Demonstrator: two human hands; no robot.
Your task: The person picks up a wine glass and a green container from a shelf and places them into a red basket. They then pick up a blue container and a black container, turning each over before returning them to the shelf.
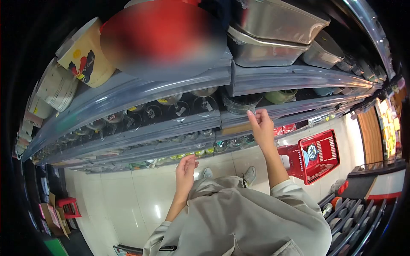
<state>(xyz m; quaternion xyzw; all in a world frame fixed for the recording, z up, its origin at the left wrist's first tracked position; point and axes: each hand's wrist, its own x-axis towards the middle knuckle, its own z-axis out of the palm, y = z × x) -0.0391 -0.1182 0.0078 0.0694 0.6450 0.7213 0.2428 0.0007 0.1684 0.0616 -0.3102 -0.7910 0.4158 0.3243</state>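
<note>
My right hand [262, 126] is raised to the shelf, thumb and fingertips apart right at the edge of a dark, clear glass bowl [241, 103]. The bowl sits on the second shelf, under the upper shelf's lip. Beside it on the right is a pale green bowl [280, 96]. Lower down, my left hand [185, 171] hangs in front of the lower shelves with loosely curled fingers and nothing in it. Stemmed glasses [179, 109] stand in a row left of the glass bowl.
Metal pans [273, 49] and patterned paper tubs [87, 55] fill the top shelf. A red shopping basket [318, 158] with a few items stands on the floor to my right. At the far left are a red stool [69, 208] and a cardboard box [53, 217].
</note>
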